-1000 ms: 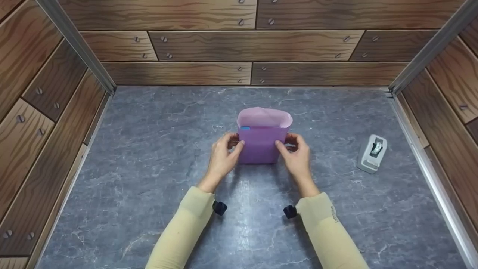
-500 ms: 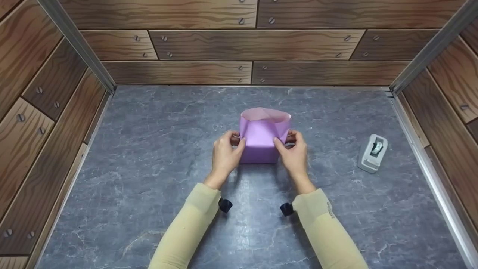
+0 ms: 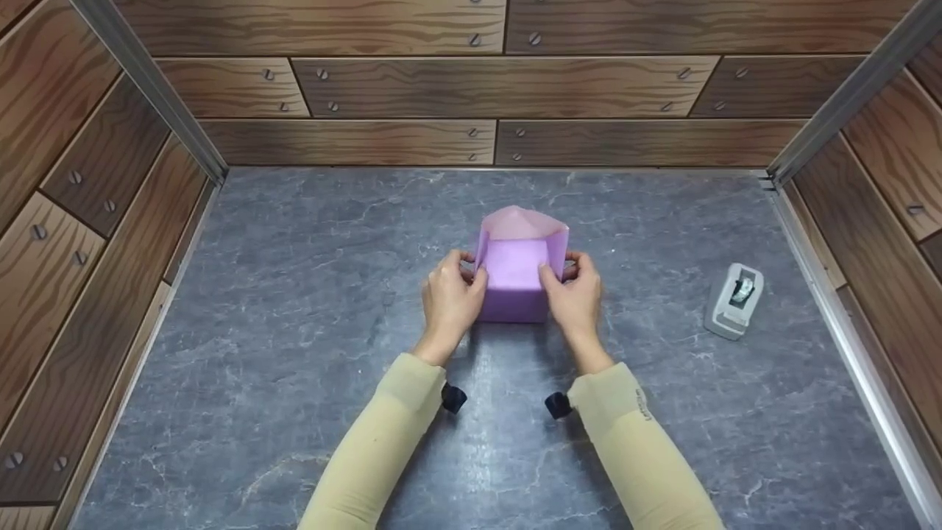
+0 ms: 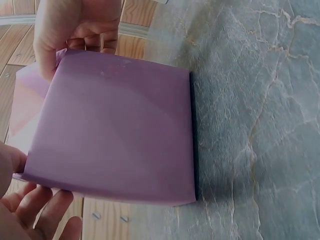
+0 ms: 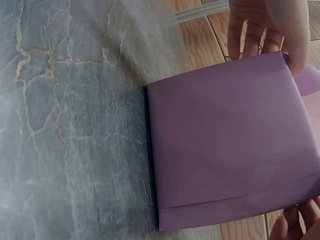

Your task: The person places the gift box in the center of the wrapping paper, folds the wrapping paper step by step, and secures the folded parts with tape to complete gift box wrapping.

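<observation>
A box-shaped package in purple wrapping paper (image 3: 513, 303) stands on the tabletop between both hands. Its front paper edge is folded down flat over the top, while the back paper (image 3: 519, 224) rises as a pale pink point and the side paper stands up. My left hand (image 3: 450, 302) grips the package's upper left edge, thumb on the near side of the fold and fingers behind. On the upper right edge my right hand (image 3: 579, 298) does the same. A lengthwise paper seam (image 5: 240, 199) runs along one side in the right wrist view. Whatever is inside the paper is hidden.
A grey tape dispenser (image 3: 734, 302) with a roll of clear tape sits to the right on the marbled grey tabletop (image 3: 294, 353). Wood-patterned panels (image 3: 500, 87) wall in the back and sides, with metal edging (image 3: 854, 368) at the right.
The paper's near edge has been folded down over the top, and its blue tab is out of sight. Both hands have drawn slightly inward, and the back paper has come to a point.
</observation>
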A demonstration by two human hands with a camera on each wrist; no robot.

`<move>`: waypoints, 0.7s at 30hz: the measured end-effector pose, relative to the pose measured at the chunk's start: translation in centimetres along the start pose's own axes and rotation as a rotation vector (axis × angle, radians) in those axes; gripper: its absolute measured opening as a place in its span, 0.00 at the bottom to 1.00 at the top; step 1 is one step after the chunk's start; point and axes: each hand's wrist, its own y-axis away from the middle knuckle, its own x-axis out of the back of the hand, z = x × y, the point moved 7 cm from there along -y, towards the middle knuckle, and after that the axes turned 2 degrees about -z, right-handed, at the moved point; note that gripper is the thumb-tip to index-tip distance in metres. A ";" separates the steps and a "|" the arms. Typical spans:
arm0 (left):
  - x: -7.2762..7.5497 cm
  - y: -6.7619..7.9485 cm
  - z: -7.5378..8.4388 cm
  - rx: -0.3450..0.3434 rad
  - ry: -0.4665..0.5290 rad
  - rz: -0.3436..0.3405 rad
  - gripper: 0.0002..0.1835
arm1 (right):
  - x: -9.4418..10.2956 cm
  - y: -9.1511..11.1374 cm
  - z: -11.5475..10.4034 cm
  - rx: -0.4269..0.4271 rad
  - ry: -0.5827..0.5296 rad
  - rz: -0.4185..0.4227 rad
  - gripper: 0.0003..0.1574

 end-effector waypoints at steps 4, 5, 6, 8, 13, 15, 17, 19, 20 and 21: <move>-0.2 -0.1 0.1 0.028 -0.003 -0.009 0.08 | -0.1 -0.1 -0.2 -0.006 0.008 -0.004 0.19; -0.2 -0.1 0.1 0.034 -0.006 -0.010 0.09 | -0.1 -0.2 -0.2 -0.010 0.014 -0.004 0.19; -0.3 -0.2 0.1 0.041 -0.007 -0.012 0.09 | -0.2 -0.2 -0.2 -0.012 0.017 -0.005 0.19; -0.3 -0.2 0.1 0.045 -0.017 -0.011 0.09 | -0.1 -0.2 -0.2 -0.013 0.015 -0.007 0.19; -0.6 -0.5 0.1 0.054 -0.043 -0.020 0.12 | -0.2 -0.3 -0.1 -0.025 0.001 -0.015 0.18; -0.7 -0.6 0.0 0.063 -0.052 -0.027 0.13 | -0.2 -0.3 -0.1 -0.030 -0.002 -0.019 0.18; -0.7 -0.8 0.0 0.076 -0.070 -0.024 0.14 | -0.2 -0.3 -0.2 -0.027 0.002 -0.022 0.18; -0.7 -0.9 0.1 0.087 -0.082 -0.023 0.13 | -0.2 -0.3 -0.2 -0.028 0.007 -0.026 0.18; -0.7 -1.0 0.1 0.092 -0.088 -0.021 0.13 | -0.2 -0.3 -0.3 -0.030 0.008 -0.027 0.18; -0.8 -1.1 0.1 0.097 -0.094 -0.021 0.13 | -0.2 -0.3 -0.3 -0.034 0.011 -0.029 0.18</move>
